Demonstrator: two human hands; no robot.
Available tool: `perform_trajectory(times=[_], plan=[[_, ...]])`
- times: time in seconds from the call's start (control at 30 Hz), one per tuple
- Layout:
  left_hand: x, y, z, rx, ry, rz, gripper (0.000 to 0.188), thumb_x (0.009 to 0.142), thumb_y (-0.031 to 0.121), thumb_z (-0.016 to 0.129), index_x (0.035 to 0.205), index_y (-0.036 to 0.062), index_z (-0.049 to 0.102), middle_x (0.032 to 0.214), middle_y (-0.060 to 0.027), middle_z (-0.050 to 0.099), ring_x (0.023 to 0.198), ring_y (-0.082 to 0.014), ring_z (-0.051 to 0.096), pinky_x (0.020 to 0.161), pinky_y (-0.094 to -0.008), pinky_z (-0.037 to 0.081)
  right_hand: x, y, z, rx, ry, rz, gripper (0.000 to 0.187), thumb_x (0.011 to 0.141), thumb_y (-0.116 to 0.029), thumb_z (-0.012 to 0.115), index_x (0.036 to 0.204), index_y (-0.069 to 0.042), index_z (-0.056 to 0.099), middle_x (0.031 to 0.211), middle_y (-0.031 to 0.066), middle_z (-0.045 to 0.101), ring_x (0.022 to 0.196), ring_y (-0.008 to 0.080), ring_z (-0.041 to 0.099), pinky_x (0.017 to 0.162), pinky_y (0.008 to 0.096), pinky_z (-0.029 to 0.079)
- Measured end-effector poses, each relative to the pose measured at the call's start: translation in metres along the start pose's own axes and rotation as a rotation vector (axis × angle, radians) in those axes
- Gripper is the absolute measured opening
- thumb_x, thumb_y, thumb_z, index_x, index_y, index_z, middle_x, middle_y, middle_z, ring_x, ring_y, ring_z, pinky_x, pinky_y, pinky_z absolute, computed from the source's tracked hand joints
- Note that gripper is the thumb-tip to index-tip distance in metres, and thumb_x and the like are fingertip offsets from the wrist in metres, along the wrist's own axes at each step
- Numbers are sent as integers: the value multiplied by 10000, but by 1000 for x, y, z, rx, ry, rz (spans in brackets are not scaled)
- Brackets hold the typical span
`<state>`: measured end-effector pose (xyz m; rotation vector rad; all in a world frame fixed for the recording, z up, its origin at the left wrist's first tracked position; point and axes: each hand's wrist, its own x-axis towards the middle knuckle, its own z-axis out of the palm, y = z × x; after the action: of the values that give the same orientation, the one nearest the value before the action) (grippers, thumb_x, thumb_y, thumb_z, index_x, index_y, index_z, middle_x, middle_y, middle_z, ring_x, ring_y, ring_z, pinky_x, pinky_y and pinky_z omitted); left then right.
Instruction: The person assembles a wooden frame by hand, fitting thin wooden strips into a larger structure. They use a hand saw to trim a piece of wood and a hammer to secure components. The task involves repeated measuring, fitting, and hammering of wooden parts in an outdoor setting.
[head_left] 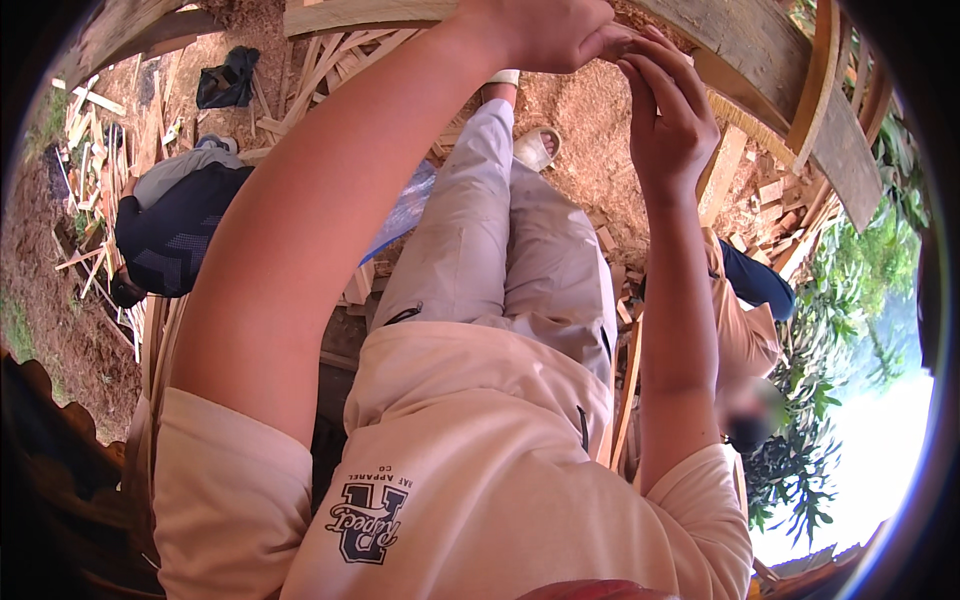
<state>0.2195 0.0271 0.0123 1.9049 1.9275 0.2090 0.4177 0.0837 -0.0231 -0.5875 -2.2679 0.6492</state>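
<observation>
At the top edge my left hand (540,35) is closed, partly cut off by the edge of the picture. My right hand (675,115) meets it from the right, its fingers bent and pressed together, the tips touching my left fingers. Whatever lies between the fingertips is hidden or too small to name. Behind my right hand runs a thick wooden beam (745,45). Another wooden board (365,14) passes behind my left forearm.
Sawdust (590,135) covers the ground around my sandal (538,147). Wood offcuts (785,210) lie at right, near a person in a tan top (740,325). At left, a person in a dark top (180,230) bends near scrap strips and a black bag (228,78).
</observation>
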Motion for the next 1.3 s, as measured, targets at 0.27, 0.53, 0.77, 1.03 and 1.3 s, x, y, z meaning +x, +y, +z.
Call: perform_trajectory(times=[0.27,0.53,0.77,1.03,1.3], plan=[[-4,-1,-1,-39,32,10,382,1025,377,491,865,94,691,746,-194,721,705,-374,734,652,-498,592,-2,-6,3,27,29,-4,111,842,2,799,947,-15,769,1007,93,731,1084,294,734,884,390,618],[-2,0,-2,-38,15,-9,387,1020,379,507,870,86,711,749,-197,721,706,-373,735,653,-500,592,-2,-1,3,-5,17,-18,107,844,4,796,946,-20,770,967,86,726,1067,278,739,858,383,621],[-2,0,-3,-54,-2,-22,402,1025,393,503,871,86,711,749,-197,721,716,-375,736,664,-496,592,-1,-2,4,-7,32,-19,88,839,6,798,916,-11,759,930,78,729,1048,274,742,839,381,615],[-2,1,-4,-34,-8,-23,414,1029,405,496,864,89,705,740,-193,719,706,-370,735,655,-495,591,4,-7,1,-26,7,-42,91,835,20,796,914,2,754,915,95,721,1045,282,744,840,383,617],[0,1,-3,-25,-25,-22,427,1037,417,482,865,92,699,731,-182,719,695,-360,737,646,-486,593,3,-3,1,-17,6,-56,93,820,40,789,899,6,754,926,95,721,1057,295,744,839,384,623]])
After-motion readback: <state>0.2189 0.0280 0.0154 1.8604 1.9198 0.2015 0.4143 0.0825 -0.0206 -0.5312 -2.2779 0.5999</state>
